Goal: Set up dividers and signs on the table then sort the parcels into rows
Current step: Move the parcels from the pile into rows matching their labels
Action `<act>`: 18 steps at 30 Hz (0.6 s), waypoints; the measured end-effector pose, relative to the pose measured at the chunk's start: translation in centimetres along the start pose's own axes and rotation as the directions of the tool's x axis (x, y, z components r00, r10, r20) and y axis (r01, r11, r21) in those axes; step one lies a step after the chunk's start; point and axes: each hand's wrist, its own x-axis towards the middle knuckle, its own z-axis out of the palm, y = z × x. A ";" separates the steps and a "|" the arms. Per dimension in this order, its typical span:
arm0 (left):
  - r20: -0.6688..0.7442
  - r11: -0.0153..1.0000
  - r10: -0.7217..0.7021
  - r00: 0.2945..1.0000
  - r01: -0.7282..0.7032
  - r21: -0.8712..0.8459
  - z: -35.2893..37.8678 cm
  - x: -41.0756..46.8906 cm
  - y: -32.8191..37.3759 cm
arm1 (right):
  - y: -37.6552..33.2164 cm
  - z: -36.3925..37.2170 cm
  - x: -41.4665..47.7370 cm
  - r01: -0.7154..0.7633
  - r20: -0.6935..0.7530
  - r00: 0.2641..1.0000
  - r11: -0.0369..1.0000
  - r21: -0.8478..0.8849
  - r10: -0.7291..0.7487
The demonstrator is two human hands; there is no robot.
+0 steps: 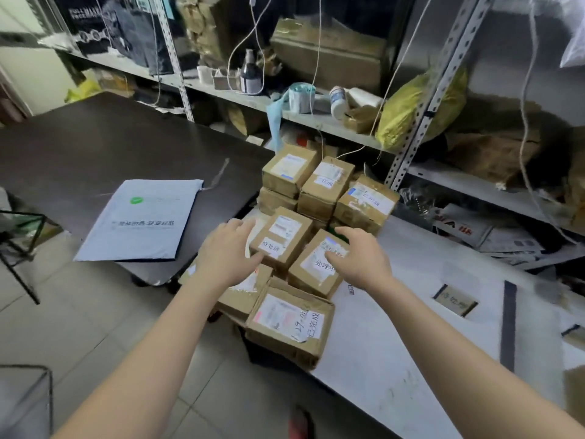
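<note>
Several brown cardboard parcels with white labels are piled at the left end of the white table (395, 327). My left hand (226, 255) reaches to the left side of one upper parcel (281, 237), fingers spread and loosely bent, thumb near its lower corner. My right hand (361, 255) rests over the neighbouring parcel (316, 264), fingers lying on its label. A larger parcel (289, 324) sits nearest me at the table's corner. Further right on the table lie a dark divider strip (508, 324) and a small brown sign (456, 301).
A dark table (95, 147) stands to the left with a grey mailer bag (142, 220) on its near edge. Metal shelving (316, 118) behind holds boxes, bottles, a yellow bag and hanging cords. A wire-frame stand is at far left.
</note>
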 end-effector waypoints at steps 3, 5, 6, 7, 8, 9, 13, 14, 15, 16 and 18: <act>0.058 0.996 -0.036 0.998 0.041 -0.080 1.5 3.1 -3.1 | -1.1 2.9 3.3 -0.036 0.032 0.999 0.996 0.082 0.033; 0.100 0.991 -0.047 0.994 0.059 -0.121 2.8 5.4 -4.8 | -1.5 5.1 5.7 -0.069 0.062 0.996 0.985 0.158 0.060; 0.124 0.987 -0.057 0.991 0.074 -0.145 3.4 6.5 -5.4 | -1.8 6.2 6.9 -0.088 0.073 0.995 0.977 0.193 0.075; 0.154 0.980 -0.074 0.985 0.100 -0.174 4.1 7.7 -5.9 | -2.0 7.2 8.1 -0.107 0.084 0.992 0.967 0.231 0.090; 0.188 0.971 -0.091 0.978 0.129 -0.201 4.8 8.7 -6.3 | -2.2 8.3 9.2 -0.132 0.100 0.989 0.955 0.266 0.109; 0.225 0.962 -0.102 0.969 0.153 -0.225 5.7 9.6 -6.7 | -2.4 9.3 10.1 -0.155 0.114 0.985 0.942 0.297 0.127; 0.370 0.914 -0.091 0.925 0.225 -0.338 9.7 12.9 -7.6 | -3.0 13.5 13.1 -0.247 0.159 0.966 0.915 0.319 0.206; 0.399 0.899 -0.084 0.913 0.242 -0.366 10.6 13.6 -7.6 | -3.2 14.3 13.7 -0.267 0.143 0.962 0.913 0.307 0.233; 0.432 0.876 -0.082 0.898 0.271 -0.399 11.6 14.2 -7.7 | -3.4 15.0 14.2 -0.292 0.120 0.956 0.909 0.298 0.268; 0.461 0.848 -0.079 0.884 0.302 -0.434 12.3 14.6 -7.7 | -3.6 15.6 14.5 -0.326 0.100 0.945 0.896 0.300 0.311; 0.514 0.800 -0.057 0.856 0.347 -0.489 13.5 15.2 -7.8 | -4.1 16.4 14.9 -0.390 0.086 0.920 0.860 0.329 0.383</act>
